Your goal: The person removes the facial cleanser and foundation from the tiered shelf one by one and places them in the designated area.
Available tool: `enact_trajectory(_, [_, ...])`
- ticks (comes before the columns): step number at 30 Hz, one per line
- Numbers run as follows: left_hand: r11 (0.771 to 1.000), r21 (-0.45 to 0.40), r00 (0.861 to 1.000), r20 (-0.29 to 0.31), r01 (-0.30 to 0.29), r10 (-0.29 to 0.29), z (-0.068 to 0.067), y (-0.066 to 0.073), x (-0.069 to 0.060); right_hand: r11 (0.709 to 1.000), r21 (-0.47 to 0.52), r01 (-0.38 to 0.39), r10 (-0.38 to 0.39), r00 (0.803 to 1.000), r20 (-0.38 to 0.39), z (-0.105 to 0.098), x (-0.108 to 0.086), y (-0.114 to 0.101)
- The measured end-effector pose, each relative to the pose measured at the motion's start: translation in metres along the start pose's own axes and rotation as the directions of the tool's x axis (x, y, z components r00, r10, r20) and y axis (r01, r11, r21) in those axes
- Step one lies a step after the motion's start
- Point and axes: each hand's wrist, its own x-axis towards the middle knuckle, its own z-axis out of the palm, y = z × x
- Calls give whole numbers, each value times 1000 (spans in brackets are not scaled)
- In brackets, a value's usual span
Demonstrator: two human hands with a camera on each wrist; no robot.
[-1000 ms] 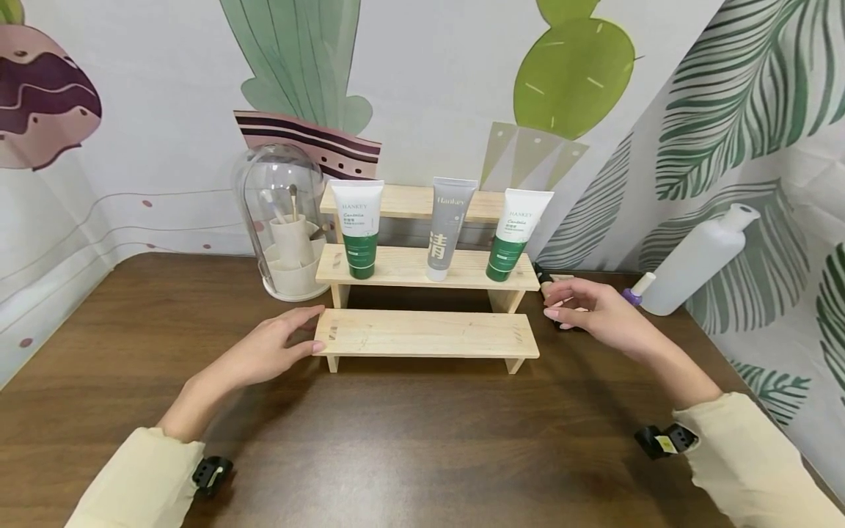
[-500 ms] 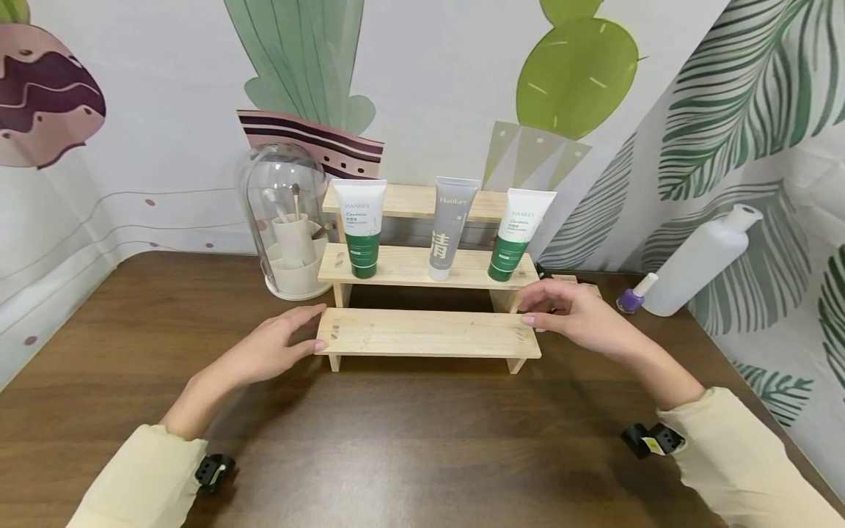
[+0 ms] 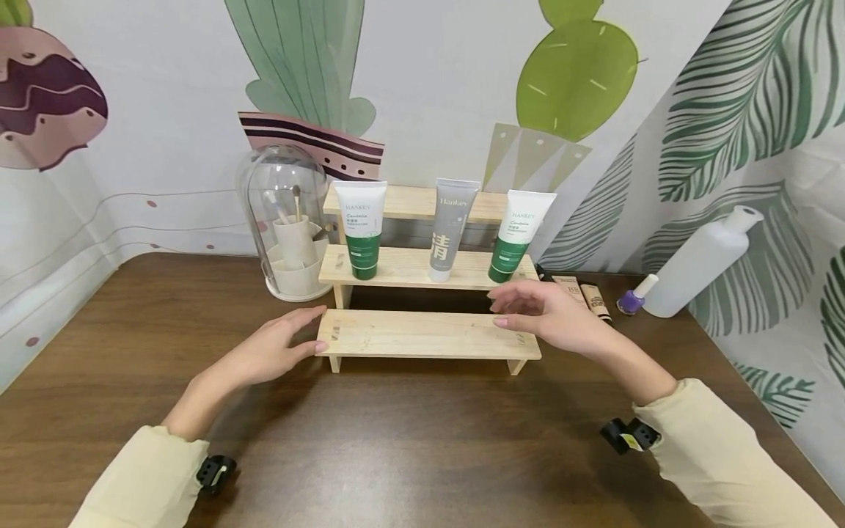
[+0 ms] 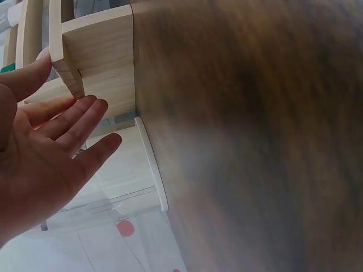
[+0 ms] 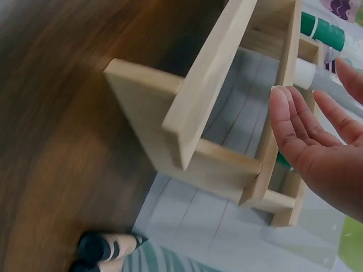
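Note:
A three-step wooden display rack stands on the table. On its middle step stand three squeeze tubes: a white-and-green tube at left, a grey tube in the middle, and another white-and-green tube at right. My left hand touches the left end of the lowest step, thumb at its front corner and index finger at the back; in the left wrist view the fingers look fairly straight. Over the right part of that step hovers my right hand, holding nothing, its fingers loosely bent below the right tube.
Behind the rack's left side is a clear domed brush holder. To the right lie small cosmetic tubes, a purple nail polish bottle and a white bottle. A printed cloth hangs behind.
My right hand has moved left from beside the rack to over its lowest step, uncovering the small cosmetic tubes. The left hand has stayed at the step's left end.

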Motion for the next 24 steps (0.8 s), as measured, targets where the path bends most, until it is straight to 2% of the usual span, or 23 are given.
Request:
enact_trajectory(4, [1000,4,1000,2,-4,4,0,0,0,1000,10,1,-1,1000,7,4,6,-6])
enact_trajectory(8, [1000,6,1000,-3,-14,14,1,0,1,997,81,-1,-1,1000,18,10,13,-16])
enact_trajectory(19, [1000,4,1000,-9,-18,18,1,-1,1,985,145,94,-101,994,46,33,37,-38])
enact_trajectory(24, [1000,3,1000,-8,-15,15,1,-2,1,979,173,107,-117,992,47,42,49,-48])
